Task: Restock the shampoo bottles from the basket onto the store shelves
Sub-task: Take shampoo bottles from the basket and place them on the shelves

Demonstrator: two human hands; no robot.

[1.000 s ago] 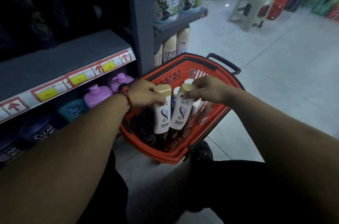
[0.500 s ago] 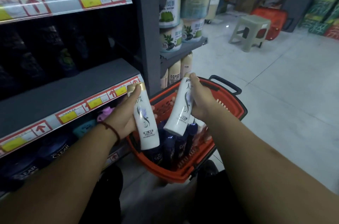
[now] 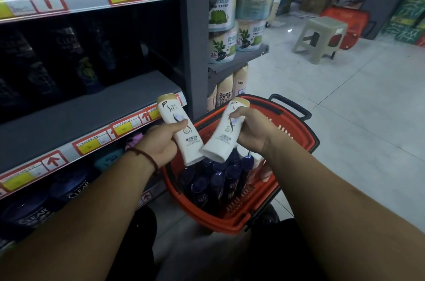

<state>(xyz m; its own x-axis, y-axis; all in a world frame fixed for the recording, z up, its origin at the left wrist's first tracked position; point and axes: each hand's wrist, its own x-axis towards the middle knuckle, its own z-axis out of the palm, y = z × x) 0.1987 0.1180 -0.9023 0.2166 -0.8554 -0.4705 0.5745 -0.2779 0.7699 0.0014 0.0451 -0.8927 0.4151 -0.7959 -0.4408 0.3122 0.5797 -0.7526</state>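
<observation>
The left hand [image 3: 161, 144] grips the left bottle [image 3: 178, 127], the right hand [image 3: 254, 132] the right bottle [image 3: 224, 133], both tilted, bases nearly touching over the basket [image 3: 301, 142]. The shelf [image 3: 99, 110] lies at ten o'clock; best set them upright, labels outward, one at a time.

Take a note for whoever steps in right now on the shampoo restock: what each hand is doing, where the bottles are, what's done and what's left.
Left hand: grips the left white bottle, cap up.
Right hand: grips the right white bottle, tilted, cap up.
Both bottles are above the red basket, beside the grey shelf.
Done: two white bottles are out of the basket.
Left: shelve both, then the dark bottles standing in the basket.
</observation>
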